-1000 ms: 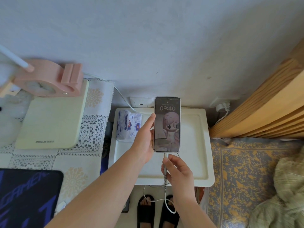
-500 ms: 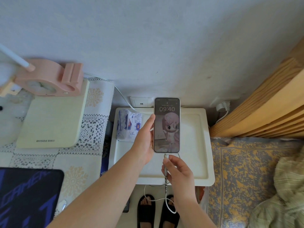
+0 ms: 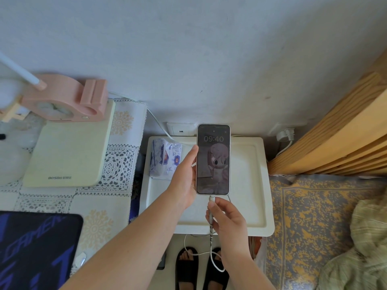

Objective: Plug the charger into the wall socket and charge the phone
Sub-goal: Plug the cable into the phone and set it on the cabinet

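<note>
My left hand (image 3: 185, 181) holds the phone (image 3: 213, 159) upright above the white tray table (image 3: 251, 206); its lit screen reads 09:40. My right hand (image 3: 227, 218) pinches the white charging cable (image 3: 211, 254) just below the connector, which sits in the phone's bottom port. The cable loops down toward the floor. A white wall socket (image 3: 180, 129) sits on the wall behind the phone's left edge. The charger's plug is hidden.
A tissue pack (image 3: 164, 156) lies on the tray's left. A lace-covered desk (image 3: 117, 164) at left carries a pale box and pink clock holder (image 3: 62, 99). Another plug (image 3: 285, 135) sits at right by the wooden bed frame (image 3: 335, 143). Feet in black sandals (image 3: 186, 266) stand below.
The phone and both hands have barely moved; the screen has dimmed slightly.
</note>
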The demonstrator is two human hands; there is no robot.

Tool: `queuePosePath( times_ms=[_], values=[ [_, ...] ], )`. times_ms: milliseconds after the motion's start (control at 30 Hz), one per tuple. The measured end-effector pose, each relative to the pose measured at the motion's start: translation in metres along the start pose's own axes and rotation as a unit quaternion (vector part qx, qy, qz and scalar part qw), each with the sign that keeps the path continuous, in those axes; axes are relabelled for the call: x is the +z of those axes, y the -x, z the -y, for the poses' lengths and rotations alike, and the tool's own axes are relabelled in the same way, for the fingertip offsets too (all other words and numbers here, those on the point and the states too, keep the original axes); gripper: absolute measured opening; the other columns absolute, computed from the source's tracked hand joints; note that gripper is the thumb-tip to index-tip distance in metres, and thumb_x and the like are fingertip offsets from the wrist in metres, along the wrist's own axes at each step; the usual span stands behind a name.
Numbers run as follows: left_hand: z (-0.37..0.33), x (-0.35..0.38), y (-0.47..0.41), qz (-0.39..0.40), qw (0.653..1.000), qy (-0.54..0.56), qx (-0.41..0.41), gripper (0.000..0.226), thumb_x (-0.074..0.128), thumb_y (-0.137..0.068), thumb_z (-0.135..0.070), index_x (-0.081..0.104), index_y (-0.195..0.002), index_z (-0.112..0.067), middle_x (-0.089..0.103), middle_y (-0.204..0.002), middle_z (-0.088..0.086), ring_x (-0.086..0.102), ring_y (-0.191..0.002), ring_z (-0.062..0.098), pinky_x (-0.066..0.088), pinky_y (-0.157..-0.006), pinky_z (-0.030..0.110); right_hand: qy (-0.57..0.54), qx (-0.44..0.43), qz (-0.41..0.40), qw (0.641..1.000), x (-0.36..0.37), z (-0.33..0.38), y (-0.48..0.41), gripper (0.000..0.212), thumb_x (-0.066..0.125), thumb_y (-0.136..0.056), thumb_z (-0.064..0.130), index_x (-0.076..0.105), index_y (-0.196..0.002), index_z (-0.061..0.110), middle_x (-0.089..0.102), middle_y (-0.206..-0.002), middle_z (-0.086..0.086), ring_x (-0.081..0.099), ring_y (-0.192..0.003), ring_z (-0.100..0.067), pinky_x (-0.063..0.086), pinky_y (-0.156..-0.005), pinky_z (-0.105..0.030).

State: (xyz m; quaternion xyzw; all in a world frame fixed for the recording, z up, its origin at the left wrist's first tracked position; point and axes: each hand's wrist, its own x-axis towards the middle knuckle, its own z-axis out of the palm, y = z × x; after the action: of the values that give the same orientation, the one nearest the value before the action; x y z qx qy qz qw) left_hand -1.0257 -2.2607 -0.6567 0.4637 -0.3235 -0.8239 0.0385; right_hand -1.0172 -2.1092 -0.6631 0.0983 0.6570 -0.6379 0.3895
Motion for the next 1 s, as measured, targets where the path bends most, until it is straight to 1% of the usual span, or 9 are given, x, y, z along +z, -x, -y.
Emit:
queuePosePath(
  times_ms=[167,267,367,500,567,767,833,900,1000],
  values=[
    [0.0021,-0.0032,-0.0034,0.007,1.000,-0.007,0.003,0.043,0.057,-0.085,-0.061,0.074,-0.100,-0.025,0.079,-0.098,0.007,0.076,-0.089,0.027,0.058,-0.079,0.041,0.005,0.000,0.003,1.000,-0.0001,0.0000,0.0001,0.006,0.067,-0.086,0.018,0.071,-0.087,0.013,0.057,-0.061,0.000,0.048,-0.064,-0.018,0.041,-0.069,-0.035],
    [0.0022,-0.0040,-0.0045,0.002,1.000,-0.009,0.005,0.043,0.058,-0.084,-0.062,0.074,-0.101,-0.025,0.080,-0.097,0.006,0.076,-0.089,0.026,0.058,-0.079,0.041,0.013,0.001,0.003,1.000,-0.0001,0.0006,0.0005,0.007,0.066,-0.087,0.019,0.071,-0.085,0.015,0.057,-0.061,0.000,0.048,-0.062,-0.016,0.041,-0.065,-0.033],
    [0.0031,-0.0045,-0.0051,0.005,1.000,-0.003,0.005,0.042,0.058,-0.084,-0.061,0.074,-0.100,-0.026,0.080,-0.098,0.006,0.076,-0.089,0.026,0.058,-0.078,0.041,0.018,0.002,0.007,1.000,0.0000,0.0014,0.0007,0.009,0.066,-0.087,0.021,0.070,-0.088,0.013,0.055,-0.061,0.000,0.047,-0.060,-0.014,0.041,-0.064,-0.032],
    [0.0033,-0.0047,-0.0048,0.005,1.000,0.003,0.005,0.044,0.059,-0.084,-0.061,0.073,-0.105,-0.025,0.079,-0.103,0.007,0.075,-0.094,0.028,0.057,-0.083,0.044,0.022,0.003,0.003,1.000,0.0007,0.0022,0.0009,0.008,0.066,-0.087,0.021,0.071,-0.086,0.015,0.056,-0.061,0.000,0.046,-0.060,-0.014,0.041,-0.064,-0.032],
    [0.0030,-0.0042,-0.0044,0.005,1.000,0.005,0.004,0.046,0.058,-0.084,-0.061,0.072,-0.108,-0.025,0.078,-0.105,0.007,0.075,-0.095,0.028,0.057,-0.083,0.044,0.021,0.003,0.002,1.000,0.0007,0.0026,0.0010,0.008,0.066,-0.087,0.021,0.071,-0.085,0.016,0.055,-0.061,-0.001,0.046,-0.061,-0.015,0.041,-0.064,-0.031],
    [0.0042,-0.0017,-0.0049,-0.002,1.000,0.011,0.005,0.045,0.058,-0.085,-0.060,0.071,-0.112,-0.026,0.077,-0.109,0.007,0.073,-0.100,0.028,0.055,-0.094,0.050,0.020,0.006,0.003,1.000,-0.0003,0.0036,0.0003,0.009,0.066,-0.087,0.021,0.070,-0.087,0.014,0.056,-0.061,0.000,0.048,-0.062,-0.014,0.041,-0.065,-0.031],
    [0.0044,-0.0009,-0.0053,-0.001,1.000,0.014,0.004,0.044,0.058,-0.086,-0.059,0.071,-0.112,-0.026,0.078,-0.107,0.006,0.073,-0.100,0.028,0.055,-0.093,0.049,0.017,0.008,-0.001,1.000,-0.0005,0.0037,0.0001,0.008,0.066,-0.087,0.020,0.071,-0.086,0.014,0.057,-0.061,0.000,0.049,-0.062,-0.015,0.042,-0.066,-0.032],
    [0.0050,-0.0007,-0.0059,0.002,1.000,0.015,0.004,0.042,0.058,-0.086,-0.059,0.072,-0.110,-0.026,0.079,-0.103,0.004,0.074,-0.096,0.025,0.057,-0.089,0.045,0.018,0.010,-0.003,1.000,-0.0008,0.0039,0.0002,0.008,0.066,-0.087,0.020,0.071,-0.087,0.014,0.057,-0.061,0.000,0.048,-0.062,-0.015,0.042,-0.065,-0.032],
    [0.0059,0.0001,-0.0067,0.003,1.000,0.015,0.001,0.043,0.059,-0.086,-0.059,0.072,-0.109,-0.026,0.079,-0.101,0.003,0.073,-0.098,0.026,0.056,-0.090,0.046,0.018,0.012,0.000,1.000,-0.0018,0.0046,0.0003,0.009,0.065,-0.087,0.019,0.071,-0.087,0.013,0.055,-0.062,-0.001,0.046,-0.061,-0.016,0.040,-0.063,-0.031]
  ],
)
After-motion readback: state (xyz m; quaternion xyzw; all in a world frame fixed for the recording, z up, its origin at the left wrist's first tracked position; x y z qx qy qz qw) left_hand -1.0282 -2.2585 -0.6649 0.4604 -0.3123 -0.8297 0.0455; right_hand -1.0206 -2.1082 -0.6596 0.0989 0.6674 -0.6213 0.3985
